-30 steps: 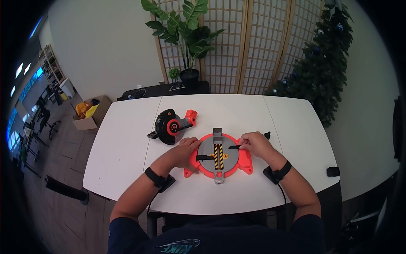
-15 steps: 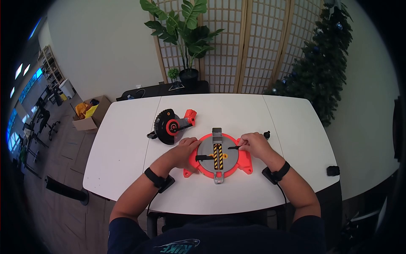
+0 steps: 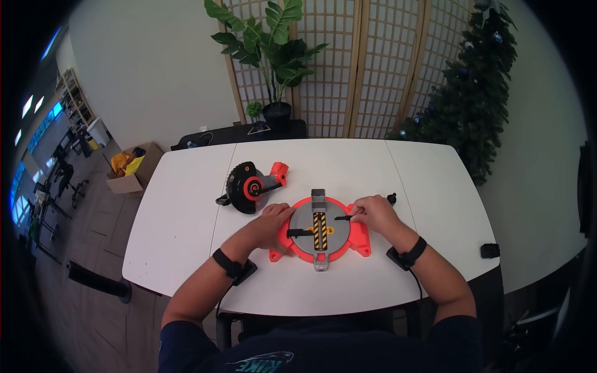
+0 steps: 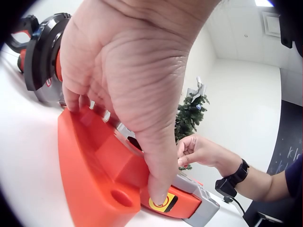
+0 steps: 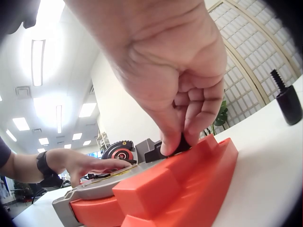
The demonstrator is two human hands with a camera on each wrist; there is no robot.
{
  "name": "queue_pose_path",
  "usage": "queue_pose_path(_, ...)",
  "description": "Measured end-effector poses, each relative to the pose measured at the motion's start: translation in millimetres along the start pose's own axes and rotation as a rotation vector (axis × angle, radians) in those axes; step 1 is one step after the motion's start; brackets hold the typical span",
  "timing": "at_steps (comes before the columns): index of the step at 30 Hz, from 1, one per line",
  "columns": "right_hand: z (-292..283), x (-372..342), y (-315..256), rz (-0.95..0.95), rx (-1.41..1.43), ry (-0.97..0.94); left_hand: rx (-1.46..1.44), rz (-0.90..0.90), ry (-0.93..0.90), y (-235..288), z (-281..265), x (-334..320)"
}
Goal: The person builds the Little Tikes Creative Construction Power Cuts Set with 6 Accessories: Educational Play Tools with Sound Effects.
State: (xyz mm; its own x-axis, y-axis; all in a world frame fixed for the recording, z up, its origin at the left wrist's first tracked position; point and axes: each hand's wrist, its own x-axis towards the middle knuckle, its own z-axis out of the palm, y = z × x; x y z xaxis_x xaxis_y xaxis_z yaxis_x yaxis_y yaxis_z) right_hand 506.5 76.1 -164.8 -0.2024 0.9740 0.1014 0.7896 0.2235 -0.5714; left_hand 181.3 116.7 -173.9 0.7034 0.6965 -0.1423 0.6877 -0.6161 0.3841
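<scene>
In the head view a round orange base (image 3: 360, 240) with a grey disc (image 3: 339, 239) and a black-and-yellow striped strip lies flat on the table. My left hand (image 3: 270, 227) grips its left side; in the left wrist view that hand (image 4: 132, 80) has its thumb against a yellow label (image 4: 160, 203) on the orange rim. At the disc's right side my right hand (image 3: 376, 214) pinches a small black piece (image 3: 342, 218). The right wrist view shows this hand (image 5: 184, 71) with thumb and fingers on the black piece (image 5: 154, 153). Another black bar (image 3: 300, 232) lies across the disc's left part.
Behind and left of the base sits a black, orange and grey saw head (image 3: 252, 186). A black threaded knob (image 3: 392, 198) stands beyond my right hand, seen also as a knob (image 5: 289, 106) beside the orange base. A black object (image 3: 490, 251) lies at the table's right edge.
</scene>
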Motion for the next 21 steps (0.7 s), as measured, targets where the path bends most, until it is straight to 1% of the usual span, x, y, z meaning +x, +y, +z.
queue_pose_path(7,1,-1,1,-0.031,-0.008,0.011,-0.012,0.051,-0.012,0,-7,0)
queue_pose_path(11,0,1,3,-0.025,-0.015,-0.008,0.006,-0.005,-0.060,8,-17,-1)
queue_pose_path(13,-1,1,1,-0.014,-0.026,-0.017,-0.063,-0.012,0.008,14,-20,-1)
queue_pose_path(14,-2,1,0,-0.002,-0.036,-0.027,-0.063,-0.012,0.008,14,-19,0)
queue_pose_path(16,-2,0,-1,0.001,-0.033,-0.030,-0.064,0.056,0.103,14,-17,1)
queue_pose_path(17,-2,0,-1,0.004,-0.029,-0.033,-0.064,0.056,0.102,16,-18,2)
queue_pose_path(19,-2,1,0,0.006,-0.030,-0.033,-0.027,0.123,0.070,19,-23,2)
queue_pose_path(21,-1,1,1,0.007,-0.031,-0.033,-0.076,0.098,0.035,24,-24,2)
